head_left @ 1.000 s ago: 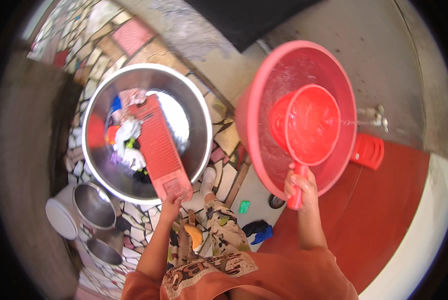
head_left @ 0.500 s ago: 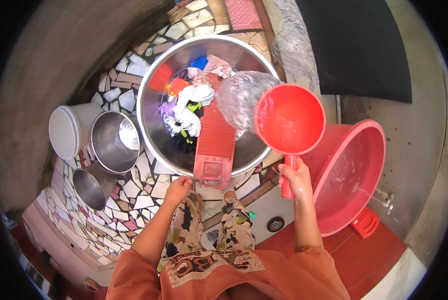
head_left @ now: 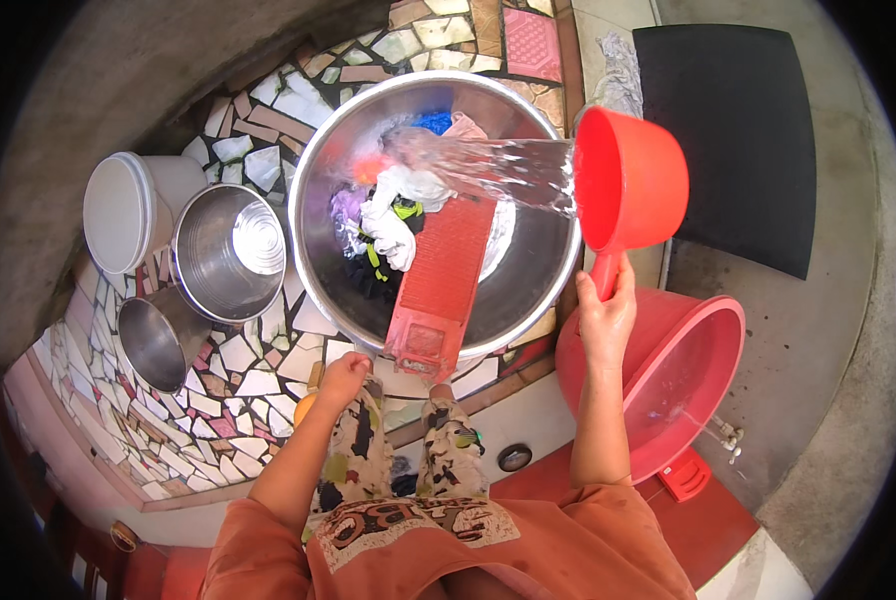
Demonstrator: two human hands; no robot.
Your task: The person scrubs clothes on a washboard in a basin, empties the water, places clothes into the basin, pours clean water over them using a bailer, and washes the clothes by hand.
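My right hand (head_left: 608, 312) is closed round the handle of a red dipper (head_left: 633, 180), tipped on its side above the right rim of a large metal basin (head_left: 528, 270). A stream of water (head_left: 508, 165) shoots leftward from its mouth onto the laundry. White cloth (head_left: 393, 235), purple cloth (head_left: 346, 207), blue cloth (head_left: 432, 122) and dark pieces lie bunched in the basin. Leaning across the near rim is a red washboard (head_left: 443, 275), its upper part among the clothes. My left hand (head_left: 345, 375) is curled shut by the basin's near edge, with nothing visible in it.
On the right, a big pink tub (head_left: 668, 390) stands tilted beside a wall tap (head_left: 730, 438) that runs water into it. At left are a lidded white bucket (head_left: 118, 212), a metal pot (head_left: 230, 252) and a smaller metal pot (head_left: 153, 345) on mosaic stone flooring (head_left: 258, 385).
My right hand has raised the dipper up and rightward and turned it further over. The water now reaches farther left across the clothes. My left hand stays near the basin's edge.
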